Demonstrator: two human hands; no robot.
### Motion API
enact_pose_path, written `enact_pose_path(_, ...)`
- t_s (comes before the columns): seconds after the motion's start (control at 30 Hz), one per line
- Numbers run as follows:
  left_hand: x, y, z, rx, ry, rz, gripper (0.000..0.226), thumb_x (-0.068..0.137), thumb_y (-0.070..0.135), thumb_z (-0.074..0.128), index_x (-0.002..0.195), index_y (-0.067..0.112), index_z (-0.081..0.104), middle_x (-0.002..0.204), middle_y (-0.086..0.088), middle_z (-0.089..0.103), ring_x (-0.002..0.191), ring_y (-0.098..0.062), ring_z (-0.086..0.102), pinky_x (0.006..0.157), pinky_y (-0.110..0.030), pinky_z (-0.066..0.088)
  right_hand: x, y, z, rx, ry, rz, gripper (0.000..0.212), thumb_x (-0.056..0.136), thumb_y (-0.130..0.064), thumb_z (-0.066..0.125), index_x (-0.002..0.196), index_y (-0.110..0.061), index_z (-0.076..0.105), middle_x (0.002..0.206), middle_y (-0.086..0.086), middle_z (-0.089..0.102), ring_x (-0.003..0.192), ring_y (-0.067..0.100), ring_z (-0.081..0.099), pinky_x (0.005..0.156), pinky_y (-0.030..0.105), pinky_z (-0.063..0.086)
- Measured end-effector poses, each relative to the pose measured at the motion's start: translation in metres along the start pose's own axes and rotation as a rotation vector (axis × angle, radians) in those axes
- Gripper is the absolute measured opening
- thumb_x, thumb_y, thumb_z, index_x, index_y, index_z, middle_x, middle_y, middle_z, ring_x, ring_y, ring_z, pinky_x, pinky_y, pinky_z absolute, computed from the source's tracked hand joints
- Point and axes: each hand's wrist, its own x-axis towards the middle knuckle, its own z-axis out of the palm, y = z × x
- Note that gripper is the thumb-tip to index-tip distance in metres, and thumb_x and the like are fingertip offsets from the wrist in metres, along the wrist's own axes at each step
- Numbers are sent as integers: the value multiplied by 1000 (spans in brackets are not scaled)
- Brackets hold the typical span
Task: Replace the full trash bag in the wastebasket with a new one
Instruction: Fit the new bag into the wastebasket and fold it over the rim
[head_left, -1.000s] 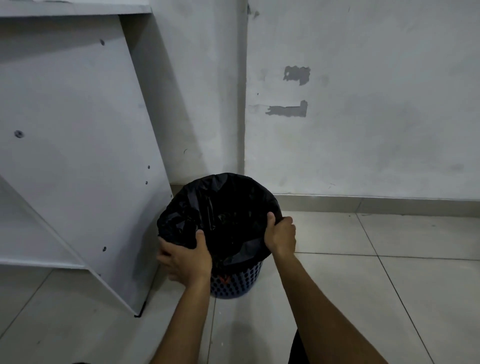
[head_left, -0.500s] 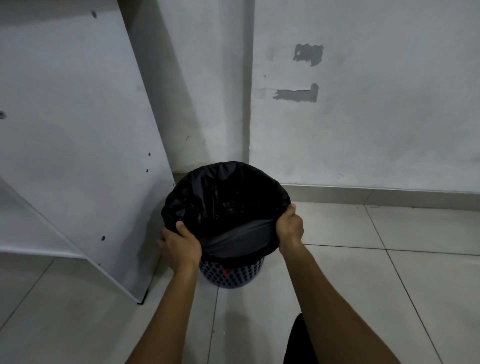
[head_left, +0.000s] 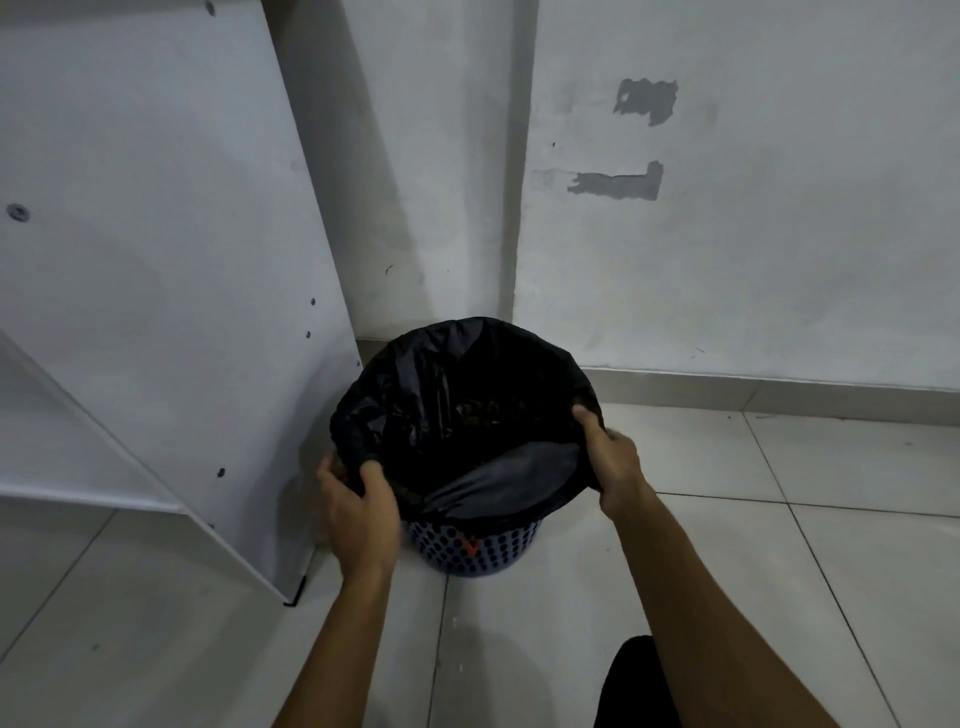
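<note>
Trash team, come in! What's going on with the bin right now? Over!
Both hands, left and right, gripping the black bag's rim. Bag in the blue wastebasket, near edge peeled up. White board leaning close on the left. Over.

hands: 2, left hand (head_left: 358, 512) and right hand (head_left: 613, 457) | trash bag (head_left: 467, 395): 1, black | wastebasket (head_left: 483, 545): 1, perforated | white panel (head_left: 156, 260): 1, leaning | bare patches on wall: 2, upper patch (head_left: 645, 100) and lower patch (head_left: 618, 184) | dark shape at the bottom edge: 1, unidentifiable
</note>
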Motion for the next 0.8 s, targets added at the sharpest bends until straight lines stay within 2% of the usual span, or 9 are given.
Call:
enact_pose_path(0.07, 17, 16, -1, 119, 110, 27, 62, 90, 42, 47, 142, 7, 42, 139, -18, 45, 124, -34, 47, 103, -44, 38, 5, -9, 2, -70, 19, -62, 38, 73, -38, 75, 85, -5, 60, 94, 13, 65, 90, 30, 64, 72, 38, 53)
enact_pose_path(0.13, 41, 32, 3, 296, 105, 99, 59, 98, 40, 46, 145, 4, 40, 146, -23, 38, 133, -37, 37, 109, -43, 28, 9, -18, 6, -169, 48, -98, 61, 68, -44, 74, 114, -8, 56, 113, 13, 60, 106, 32, 61, 85, 38, 52)
enact_pose_path(0.17, 54, 37, 7, 354, 50, 127, 60, 99, 42, 44, 146, 5, 37, 148, -23, 36, 134, -38, 36, 110, -45, 28, 10, -22, 9, -247, 75, -111, 71, 74, -48, 73, 130, -11, 49, 124, 13, 56, 116, 33, 57, 94, 39, 49)
enact_pose_path(0.2, 66, 40, 12, 398, -35, 140, 64, 100, 46, 42, 148, 6, 34, 149, -24, 34, 134, -40, 37, 110, -47, 30, 12, -23, 12, -331, 107, -137, 74, 82, -54, 68, 137, -11, 45, 131, 14, 55, 122, 35, 54, 98, 41, 47)
enact_pose_path(0.27, 84, 38, 22, 464, -216, 138, 68, 100, 51, 37, 149, 5, 30, 147, -25, 36, 131, -43, 42, 106, -48, 37, 16, -21, 17, -463, 159, -205, 71, 90, -63, 55, 132, -6, 51, 131, 17, 59, 121, 38, 55, 96, 42, 45)
enact_pose_path(0.33, 91, 36, 27, 494, -295, 123, 64, 102, 49, 30, 143, 0, 35, 139, -28, 47, 123, -43, 49, 99, -47, 42, 17, -21, 22, -519, 186, -250, 65, 97, -60, 46, 122, -1, 58, 123, 21, 63, 115, 39, 58, 88, 40, 45)
enact_pose_path(0.47, 90, 36, 28, 522, -216, 157, 57, 106, 40, 22, 129, -6, 47, 129, -30, 53, 115, -44, 52, 93, -45, 42, 18, -23, 25, -555, 217, -290, 60, 104, -51, 37, 121, 4, 54, 123, 24, 61, 114, 41, 57, 84, 38, 41)
enact_pose_path(0.67, 90, 35, 23, 435, -161, 60, 53, 107, 33, 25, 124, -9, 54, 128, -30, 56, 114, -44, 54, 92, -41, 42, 24, -25, 23, -517, 169, -235, 72, 103, -57, 28, 123, 6, 58, 125, 25, 62, 116, 41, 57, 97, 44, 45)
enact_pose_path(0.8, 88, 32, 18, 385, -180, 13, 50, 104, 30, 28, 122, -7, 55, 125, -28, 58, 110, -41, 55, 81, -35, 38, 29, -27, 13, -470, 90, -212, 75, 102, -58, 31, 120, 7, 64, 125, 25, 64, 115, 40, 59, 102, 46, 47)
